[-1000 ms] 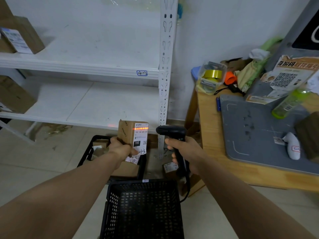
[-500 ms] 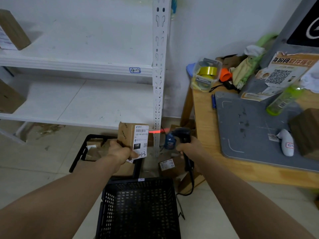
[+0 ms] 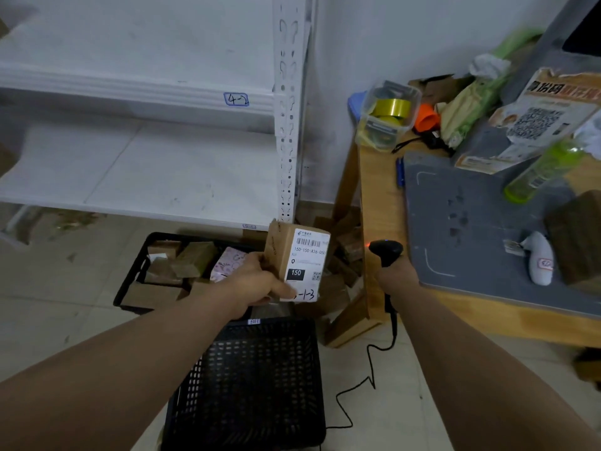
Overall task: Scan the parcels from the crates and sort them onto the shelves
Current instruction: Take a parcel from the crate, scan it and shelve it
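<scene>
Parcel (image 3: 297, 260), a small brown box, is clamped in the left hand (image 3: 257, 286). The fingers curl round its lower left edge and the thumb presses the bottom corner of the label (image 3: 307, 265). This keeps the barcode and the handwritten "1-3" beside the thumb facing up, probably so the shelf code can be read.

To the right of those fingers, apart from the box, the right hand (image 3: 395, 278) has its fingers wrapped tight round the handle of the scanner (image 3: 385, 249). The scanner's head points away from the label, a red glow at its nose, and its cable (image 3: 367, 379) trails to the floor.

Beyond and left of the left fingers, a black crate (image 3: 130, 281) holds several brown parcels and a pink one. Under the wrists, a second crate (image 3: 247, 385) shows its mesh floor. Farther out stand the shelves (image 3: 146, 177), one tagged 4-2.
</scene>
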Demonstrator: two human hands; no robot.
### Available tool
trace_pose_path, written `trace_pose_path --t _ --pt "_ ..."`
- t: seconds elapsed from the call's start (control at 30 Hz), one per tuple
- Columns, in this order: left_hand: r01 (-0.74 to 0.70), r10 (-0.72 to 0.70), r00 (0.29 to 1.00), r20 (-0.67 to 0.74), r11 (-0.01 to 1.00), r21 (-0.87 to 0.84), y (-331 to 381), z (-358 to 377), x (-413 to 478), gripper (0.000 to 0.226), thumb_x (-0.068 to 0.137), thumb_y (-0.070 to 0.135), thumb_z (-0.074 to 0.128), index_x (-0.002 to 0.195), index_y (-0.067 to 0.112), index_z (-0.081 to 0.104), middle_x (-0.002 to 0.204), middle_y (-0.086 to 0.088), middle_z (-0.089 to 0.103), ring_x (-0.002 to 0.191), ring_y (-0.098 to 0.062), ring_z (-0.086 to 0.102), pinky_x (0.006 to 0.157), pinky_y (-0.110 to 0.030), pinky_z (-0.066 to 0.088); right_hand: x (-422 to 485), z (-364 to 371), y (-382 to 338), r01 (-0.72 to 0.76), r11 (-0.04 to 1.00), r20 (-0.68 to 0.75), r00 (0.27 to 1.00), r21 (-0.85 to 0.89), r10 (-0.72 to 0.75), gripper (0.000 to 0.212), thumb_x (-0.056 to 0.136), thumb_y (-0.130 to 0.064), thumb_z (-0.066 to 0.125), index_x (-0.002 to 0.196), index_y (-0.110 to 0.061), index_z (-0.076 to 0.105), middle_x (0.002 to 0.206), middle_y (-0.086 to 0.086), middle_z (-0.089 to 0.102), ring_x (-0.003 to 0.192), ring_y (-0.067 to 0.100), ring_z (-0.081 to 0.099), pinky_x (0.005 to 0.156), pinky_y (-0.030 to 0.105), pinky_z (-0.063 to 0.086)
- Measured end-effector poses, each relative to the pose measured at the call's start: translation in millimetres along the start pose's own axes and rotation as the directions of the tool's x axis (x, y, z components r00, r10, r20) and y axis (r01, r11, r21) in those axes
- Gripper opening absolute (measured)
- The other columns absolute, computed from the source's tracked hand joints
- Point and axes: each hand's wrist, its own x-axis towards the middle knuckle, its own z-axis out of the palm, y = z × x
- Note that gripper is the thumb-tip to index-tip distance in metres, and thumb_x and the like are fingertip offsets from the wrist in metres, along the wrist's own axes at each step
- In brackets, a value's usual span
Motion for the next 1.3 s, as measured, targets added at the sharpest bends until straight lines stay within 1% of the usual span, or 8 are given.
trace_pose_path --t 0.1,0.23,0.37,0.53,0.67,0.93,1.07,1.3 --pt "0.006 -0.006 1.0 0.005 1.0 -0.028 -3 -1 2 0.089 0.068 -0.005 0.086 0.139 0.019 0.038 0.116 0.004 0.063 0.112 -0.022 0.062 0.098 -0.046 0.055 5 4 3 -0.048 0.999 -0.035 0.998 0.004 0.048 0.03 0.097 -0.007 0.055 0.127 -0.004 0.047 0.083 0.006 0.047 0.084 0.026 0.053 0.074 0.037 0.048" --pt "0.022 -0.021 1.0 0.011 0.998 -0.059 -8 -4 2 0.09 0.066 -0.005 0.087 0.138 0.021 0.039 0.119 0.002 0.066 0.113 -0.024 0.063 0.098 -0.047 0.056 7 3 7 -0.088 0.996 -0.036 0.995 0.032 0.09 0.057 0.098 -0.017 0.06 0.147 -0.003 0.033 0.126 0.02 0.056 0.113 0.038 0.058 0.088 0.045 0.051" --pt "0.02 -0.019 1.0 0.019 0.998 -0.065 -11 -8 -3 0.089 0.066 -0.005 0.087 0.137 0.022 0.041 0.121 0.0 0.068 0.114 -0.025 0.064 0.099 -0.047 0.055 0 1 7 -0.089 0.99 -0.069 0.993 0.11 0.096 0.069 0.095 -0.024 0.066 0.148 -0.002 0.027 0.134 0.023 0.052 0.117 0.041 0.057 0.09 0.047 0.053" --pt "-0.012 0.012 1.0 0.004 0.995 -0.102 -1 -17 -21 0.084 0.068 -0.003 0.087 0.135 0.023 0.043 0.113 0.003 0.07 0.107 -0.02 0.065 0.095 -0.041 0.057 -26 -9 -10 0.012 0.991 -0.254 0.967 0.136 0.023 0.055 0.089 -0.021 0.065 0.135 -0.004 0.038 0.138 0.023 0.041 0.122 0.043 0.048 0.101 0.055 0.047" --pt "-0.062 0.06 0.998 -0.015 0.994 -0.096 18 -34 -41 0.082 0.063 0.004 0.089 0.132 0.024 0.051 0.109 0.004 0.075 0.105 -0.02 0.068 0.089 -0.037 0.059 -66 -14 -53 0.182 0.958 -0.065 0.983 0.222 -0.172 0.031 0.094 -0.029 0.068 0.117 -0.012 0.055 0.102 0.003 0.06 0.088 0.018 0.059 0.075 0.034 0.053" --pt "-0.228 0.245 0.969 0.04 0.943 -0.243 70 -108 -94 0.073 0.07 -0.002 0.084 0.129 0.021 0.048 0.112 -0.004 0.075 0.11 -0.025 0.067 0.095 -0.042 0.056 -174 -17 -171 0.269 0.763 0.258 0.832 0.588 -0.492 0.027 0.099 -0.039 0.061 0.117 -0.02 0.065 0.105 0.003 0.077 0.099 0.021 0.073 0.085 0.041 0.06" --pt "-0.376 0.397 0.917 0.043 0.894 -0.242 102 -189 -127 0.056 0.077 -0.004 0.077 0.123 0.021 0.059 0.108 0.0 0.077 0.111 -0.021 0.067 0.098 -0.041 0.055 -226 -9 -242 0.44 0.704 0.171 0.769 0.557 -0.616 0.031 0.097 -0.04 0.065 0.124 -0.026 0.061 0.114 -0.002 0.074 0.108 0.019 0.069 0.094 0.043 0.057" --pt "-0.649 0.655 0.754 0.043 0.754 -0.105 174 -360 -216 0.062 0.068 0.006 0.077 0.127 0.02 0.064 0.115 0.005 0.076 0.114 -0.022 0.068 0.093 -0.035 0.054 -345 16 -394 0.659 0.453 -0.163 0.655 0.6 -0.737 0.029 0.097 -0.029 0.066 0.124 -0.035 0.059 0.096 -0.014 0.076 0.087 0.003 0.071 0.089 0.036 0.058"
